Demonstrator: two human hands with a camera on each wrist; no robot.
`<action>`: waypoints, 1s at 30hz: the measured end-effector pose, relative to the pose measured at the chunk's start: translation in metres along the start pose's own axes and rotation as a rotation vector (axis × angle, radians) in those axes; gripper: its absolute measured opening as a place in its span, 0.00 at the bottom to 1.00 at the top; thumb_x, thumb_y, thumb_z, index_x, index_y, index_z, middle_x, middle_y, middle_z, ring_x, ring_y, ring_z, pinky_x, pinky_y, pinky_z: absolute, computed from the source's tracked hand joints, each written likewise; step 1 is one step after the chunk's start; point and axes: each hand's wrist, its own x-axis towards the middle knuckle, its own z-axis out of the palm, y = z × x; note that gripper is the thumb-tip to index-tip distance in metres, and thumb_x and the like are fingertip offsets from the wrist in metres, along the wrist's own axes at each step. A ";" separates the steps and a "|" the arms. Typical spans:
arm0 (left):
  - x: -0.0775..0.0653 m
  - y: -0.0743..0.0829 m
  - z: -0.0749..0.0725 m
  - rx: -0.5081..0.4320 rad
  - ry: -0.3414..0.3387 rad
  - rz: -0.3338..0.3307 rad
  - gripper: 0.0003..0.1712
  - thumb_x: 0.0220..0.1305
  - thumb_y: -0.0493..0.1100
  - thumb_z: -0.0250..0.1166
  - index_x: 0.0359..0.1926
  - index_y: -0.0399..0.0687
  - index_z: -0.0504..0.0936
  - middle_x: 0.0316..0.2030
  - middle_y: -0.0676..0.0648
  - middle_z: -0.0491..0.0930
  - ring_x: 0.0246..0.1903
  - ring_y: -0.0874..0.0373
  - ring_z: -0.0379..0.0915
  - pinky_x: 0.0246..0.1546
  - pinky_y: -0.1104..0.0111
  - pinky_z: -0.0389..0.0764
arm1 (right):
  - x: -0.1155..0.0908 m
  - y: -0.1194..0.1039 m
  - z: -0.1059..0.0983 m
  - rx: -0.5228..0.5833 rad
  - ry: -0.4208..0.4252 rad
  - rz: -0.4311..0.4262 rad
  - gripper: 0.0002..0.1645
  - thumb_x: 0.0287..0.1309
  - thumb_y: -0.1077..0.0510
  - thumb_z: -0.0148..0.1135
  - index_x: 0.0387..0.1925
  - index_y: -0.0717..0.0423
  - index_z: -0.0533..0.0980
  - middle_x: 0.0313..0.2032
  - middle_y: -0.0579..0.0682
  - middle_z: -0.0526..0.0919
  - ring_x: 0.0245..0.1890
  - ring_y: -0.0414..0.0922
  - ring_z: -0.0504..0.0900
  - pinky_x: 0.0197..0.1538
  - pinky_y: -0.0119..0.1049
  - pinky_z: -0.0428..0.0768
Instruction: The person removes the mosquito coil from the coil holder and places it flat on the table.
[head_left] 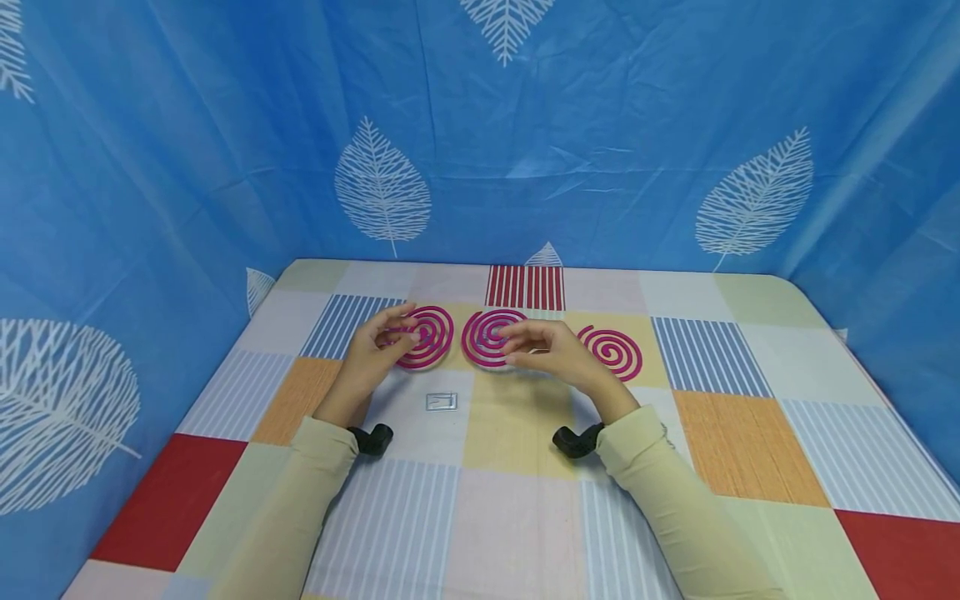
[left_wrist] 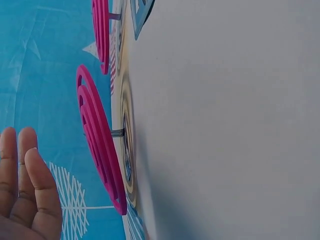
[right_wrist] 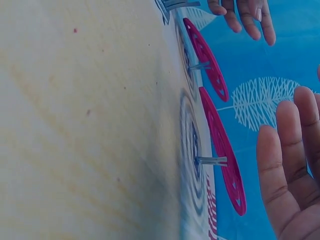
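Observation:
Two magenta mosquito coils sit raised on small metal stands, seen edge-on in the wrist views. My left hand (head_left: 372, 343) hovers over the left coil (head_left: 435, 360) with its fingers loosely bent and nothing in them. Over the right side of the middle coil (head_left: 474, 346), my right hand (head_left: 551, 348) is held with relaxed fingers, covering part of it. A metal prong (right_wrist: 212, 161) props the middle coil above the table in the right wrist view. The left coil (left_wrist: 100, 142) tilts on its own metal prong (left_wrist: 117, 133) in the left wrist view.
A third magenta coil (head_left: 628, 358) lies to the right, behind my right wrist. One flat rectangular metal stand (head_left: 442, 402) rests on the patchwork tablecloth (head_left: 517, 517) in front of the coils. Blue leaf-print curtain (head_left: 585, 200) hangs behind and at both sides of the table.

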 end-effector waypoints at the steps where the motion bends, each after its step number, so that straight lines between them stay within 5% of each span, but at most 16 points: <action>1: 0.000 0.000 0.000 0.009 -0.001 -0.002 0.29 0.75 0.32 0.66 0.74 0.34 0.74 0.62 0.30 0.80 0.59 0.37 0.77 0.52 0.80 0.77 | 0.001 0.000 0.001 0.003 0.003 0.000 0.24 0.69 0.71 0.67 0.62 0.79 0.77 0.49 0.70 0.87 0.45 0.37 0.86 0.52 0.31 0.83; 20: 0.003 -0.009 -0.010 0.025 0.014 -0.151 0.30 0.78 0.32 0.64 0.77 0.37 0.72 0.66 0.32 0.77 0.60 0.40 0.76 0.48 0.77 0.80 | 0.015 0.001 0.017 -0.016 0.020 0.006 0.22 0.68 0.72 0.66 0.60 0.79 0.78 0.46 0.67 0.89 0.42 0.37 0.84 0.48 0.30 0.82; 30: 0.004 -0.016 -0.015 0.019 0.031 -0.222 0.32 0.78 0.35 0.65 0.78 0.39 0.70 0.68 0.34 0.77 0.58 0.45 0.77 0.43 0.73 0.81 | 0.023 0.000 0.026 -0.087 -0.003 -0.023 0.22 0.66 0.71 0.67 0.60 0.76 0.79 0.47 0.68 0.89 0.46 0.44 0.86 0.54 0.32 0.83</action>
